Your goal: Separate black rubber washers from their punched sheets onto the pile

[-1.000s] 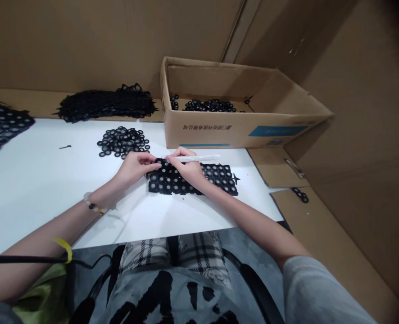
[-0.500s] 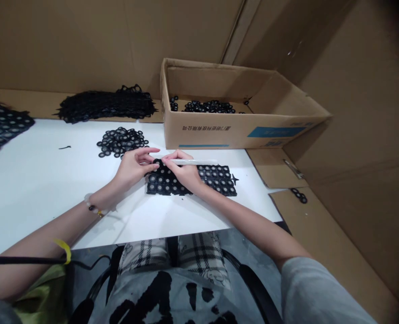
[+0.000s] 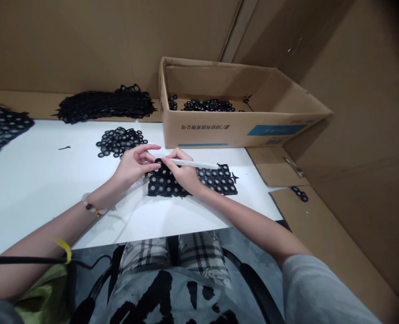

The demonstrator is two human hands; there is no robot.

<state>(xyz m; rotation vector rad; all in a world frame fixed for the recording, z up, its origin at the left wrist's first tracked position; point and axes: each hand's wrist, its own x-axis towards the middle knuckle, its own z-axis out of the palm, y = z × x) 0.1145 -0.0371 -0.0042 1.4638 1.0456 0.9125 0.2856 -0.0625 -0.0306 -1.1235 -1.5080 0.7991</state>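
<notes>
Near the bench's (image 3: 34,189) right edge, the left hand (image 3: 133,167) pinches a ring sheet (image 3: 216,180) while the right hand (image 3: 184,173) grips a white stick (image 3: 199,164), which might slip and tear it.

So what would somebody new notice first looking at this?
On the white table, the right hand holds a thin white stick against a black sheet of rings, and the left hand touches the sheet's far left corner. Beyond the left hand lies a loose pile of black rings; an open cardboard box with more rings inside stands behind the sheet.
</notes>
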